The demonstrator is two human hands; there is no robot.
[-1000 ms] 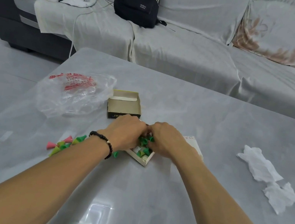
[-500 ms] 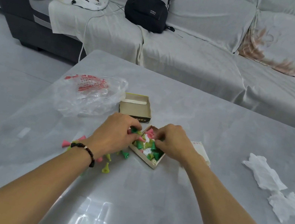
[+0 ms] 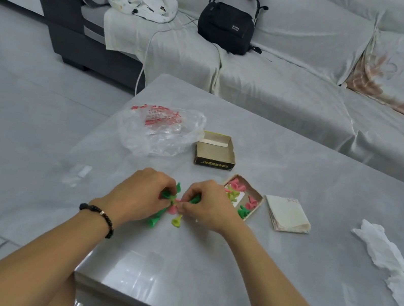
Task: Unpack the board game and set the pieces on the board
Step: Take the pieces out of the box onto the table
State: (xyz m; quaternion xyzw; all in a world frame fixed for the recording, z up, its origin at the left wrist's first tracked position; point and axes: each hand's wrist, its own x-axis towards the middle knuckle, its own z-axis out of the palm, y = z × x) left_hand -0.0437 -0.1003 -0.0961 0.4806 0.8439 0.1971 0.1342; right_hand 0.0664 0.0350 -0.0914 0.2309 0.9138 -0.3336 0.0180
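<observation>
Worktop (image 3: 280, 286): grey, carries everything within my reach.
Folded board (image 3: 288, 215): just right of the tray, not yet opened, so pieces wait off it.
Lid (image 3: 216, 151): set aside behind, open side up.
Tray (image 3: 242, 198): holds the remaining pink, yellow and green pieces.
Left hand (image 3: 141, 196): fingers curled on green pieces.
Right hand (image 3: 206, 205): fingers pinching a green piece (image 3: 195, 199); both sorting the loose cluster.

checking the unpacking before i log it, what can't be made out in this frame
Head view:
- Pieces under both hands: left hand and right hand cover them, count unknown.
- Print on the box lid: too small.
- Folded board: its face is hidden by the folds.
</observation>
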